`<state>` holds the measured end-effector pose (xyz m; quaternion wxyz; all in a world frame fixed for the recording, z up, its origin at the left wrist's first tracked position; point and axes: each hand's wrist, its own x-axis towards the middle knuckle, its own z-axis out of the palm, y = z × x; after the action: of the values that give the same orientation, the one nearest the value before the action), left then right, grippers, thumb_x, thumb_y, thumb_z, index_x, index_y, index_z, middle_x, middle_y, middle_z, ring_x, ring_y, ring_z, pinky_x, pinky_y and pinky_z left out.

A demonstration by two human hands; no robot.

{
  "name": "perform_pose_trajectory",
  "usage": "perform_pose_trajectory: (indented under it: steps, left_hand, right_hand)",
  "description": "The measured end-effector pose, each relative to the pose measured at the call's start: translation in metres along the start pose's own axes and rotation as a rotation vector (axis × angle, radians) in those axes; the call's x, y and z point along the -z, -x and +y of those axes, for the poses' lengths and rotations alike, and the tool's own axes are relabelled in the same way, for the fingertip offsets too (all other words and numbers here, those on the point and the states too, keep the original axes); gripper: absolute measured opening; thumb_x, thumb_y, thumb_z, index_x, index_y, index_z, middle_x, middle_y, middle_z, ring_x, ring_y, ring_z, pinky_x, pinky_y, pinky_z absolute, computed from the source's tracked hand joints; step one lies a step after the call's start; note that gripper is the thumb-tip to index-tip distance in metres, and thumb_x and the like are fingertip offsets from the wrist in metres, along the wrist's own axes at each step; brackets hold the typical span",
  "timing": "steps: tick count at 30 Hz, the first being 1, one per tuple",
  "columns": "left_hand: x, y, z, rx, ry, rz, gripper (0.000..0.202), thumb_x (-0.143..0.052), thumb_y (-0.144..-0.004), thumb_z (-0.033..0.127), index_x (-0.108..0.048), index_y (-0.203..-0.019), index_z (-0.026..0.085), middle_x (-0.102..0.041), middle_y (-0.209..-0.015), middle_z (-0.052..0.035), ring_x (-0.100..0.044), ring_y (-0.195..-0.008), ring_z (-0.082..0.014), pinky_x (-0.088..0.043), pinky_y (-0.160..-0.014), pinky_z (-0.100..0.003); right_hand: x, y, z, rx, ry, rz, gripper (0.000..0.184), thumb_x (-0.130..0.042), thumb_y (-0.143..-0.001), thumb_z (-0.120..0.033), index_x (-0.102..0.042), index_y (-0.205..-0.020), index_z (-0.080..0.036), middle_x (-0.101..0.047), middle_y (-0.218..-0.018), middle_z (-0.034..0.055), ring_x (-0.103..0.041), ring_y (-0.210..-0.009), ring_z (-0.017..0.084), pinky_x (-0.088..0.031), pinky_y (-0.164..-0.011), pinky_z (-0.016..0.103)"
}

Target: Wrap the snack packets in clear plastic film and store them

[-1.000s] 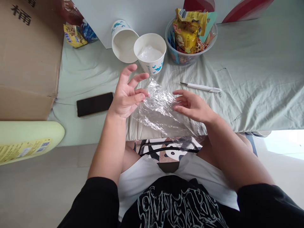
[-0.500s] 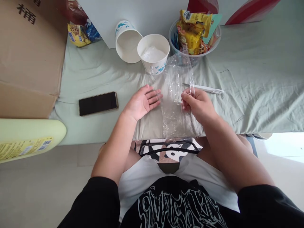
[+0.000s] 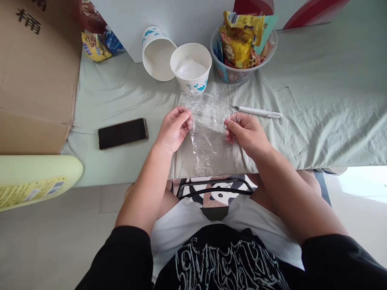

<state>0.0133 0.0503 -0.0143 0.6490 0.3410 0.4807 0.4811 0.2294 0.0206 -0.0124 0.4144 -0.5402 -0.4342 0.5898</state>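
A clear plastic bag is stretched between my two hands over the cloth. My left hand is closed, pinching the bag's left edge between thumb and fingers. On the opposite edge, my right hand also grips the plastic in a pinch. Just beyond the bag stands an upright paper cup with crumpled clear plastic inside. A second paper cup lies tipped on its side, its mouth towards me. Right of the bag, near my right hand, rests a white pen-shaped cutter.
A phone lies on the cloth at left. Snack packs fill a clear plastic bowl at the back. A cardboard box and a pale yellow-green container border the left side. More snack packets sit beside the box.
My left hand has gone from open with fingers spread to pinching the bag. The plastic, previously hanging from my right hand, is now drawn out flatter between both hands.
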Motion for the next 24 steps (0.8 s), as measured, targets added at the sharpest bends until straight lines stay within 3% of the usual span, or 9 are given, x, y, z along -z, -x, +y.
perform_pose_trajectory:
  steps: [4, 8, 12, 14, 17, 20, 24]
  left_hand:
    - [-0.003, 0.002, -0.004, 0.043, 0.054, 0.034, 0.033, -0.086, -0.076, 0.033, -0.056, -0.078, 0.021, -0.07, -0.082, 0.0023, -0.067, -0.069, -0.0093, -0.055, -0.067, -0.021]
    - [0.002, -0.004, -0.007, -0.029, 0.101, 0.117, 0.03, -0.083, -0.076, 0.031, -0.055, -0.073, 0.021, -0.066, -0.075, 0.0028, -0.065, -0.067, -0.0098, -0.054, -0.066, -0.021]
    - [0.01, -0.01, -0.007, -0.045, 0.127, 0.191, 0.032, -0.08, -0.079, 0.042, -0.054, -0.077, 0.022, -0.067, -0.078, 0.0003, -0.07, -0.077, -0.0134, -0.057, -0.071, -0.023]
    - [0.01, -0.008, -0.007, 0.016, 0.102, 0.144, 0.036, -0.079, -0.079, 0.049, -0.056, -0.088, 0.023, -0.071, -0.086, -0.0016, -0.073, -0.084, -0.0158, -0.06, -0.077, -0.026]
    - [0.008, -0.001, -0.009, 0.089, -0.017, -0.014, 0.055, -0.084, -0.074, 0.047, -0.055, -0.115, 0.026, -0.075, -0.1, -0.0027, -0.077, -0.09, -0.0192, -0.061, -0.084, -0.032]
    - [0.006, 0.006, -0.013, 0.03, -0.133, -0.063, 0.076, -0.088, -0.073, 0.038, -0.046, -0.135, 0.033, -0.076, -0.108, -0.003, -0.078, -0.09, -0.02, -0.061, -0.086, -0.035]
    - [0.008, 0.01, -0.016, -0.102, -0.254, -0.041, 0.076, -0.084, -0.078, 0.033, -0.043, -0.142, 0.034, -0.077, -0.117, -0.0058, -0.076, -0.082, -0.0168, -0.061, -0.085, -0.035]
  right_hand:
    - [-0.001, -0.001, 0.001, -0.008, -0.034, 0.041, 0.036, -0.082, -0.08, -0.048, -0.058, -0.076, -0.021, -0.057, -0.058, -0.0051, -0.054, -0.048, 0.008, -0.045, -0.047, 0.021]
    - [-0.002, -0.001, 0.003, 0.048, 0.002, 0.012, 0.037, -0.081, -0.081, -0.049, -0.057, -0.074, -0.021, -0.058, -0.059, -0.0043, -0.055, -0.049, 0.008, -0.044, -0.047, 0.022]
    - [-0.003, -0.003, 0.005, 0.081, 0.022, 0.01, 0.035, -0.078, -0.083, -0.046, -0.056, -0.072, -0.021, -0.057, -0.055, -0.0044, -0.053, -0.046, 0.009, -0.04, -0.045, 0.023]
    - [-0.003, -0.005, 0.006, 0.068, 0.013, 0.035, 0.033, -0.076, -0.084, -0.044, -0.056, -0.073, -0.022, -0.057, -0.055, -0.0047, -0.052, -0.045, 0.009, -0.039, -0.044, 0.023]
    - [-0.005, -0.007, 0.008, 0.061, 0.001, 0.056, 0.03, -0.075, -0.086, -0.042, -0.055, -0.075, -0.022, -0.057, -0.055, -0.0056, -0.052, -0.044, 0.009, -0.039, -0.044, 0.023]
    - [-0.006, -0.009, 0.007, 0.079, 0.003, 0.066, 0.029, -0.073, -0.087, -0.04, -0.054, -0.074, -0.023, -0.056, -0.054, -0.0061, -0.052, -0.045, 0.008, -0.041, -0.045, 0.022]
    - [-0.003, -0.011, 0.011, 0.066, 0.021, 0.097, 0.018, -0.071, -0.088, -0.038, -0.062, -0.089, -0.022, -0.063, -0.063, -0.0038, -0.062, -0.051, 0.011, -0.047, -0.047, 0.023]
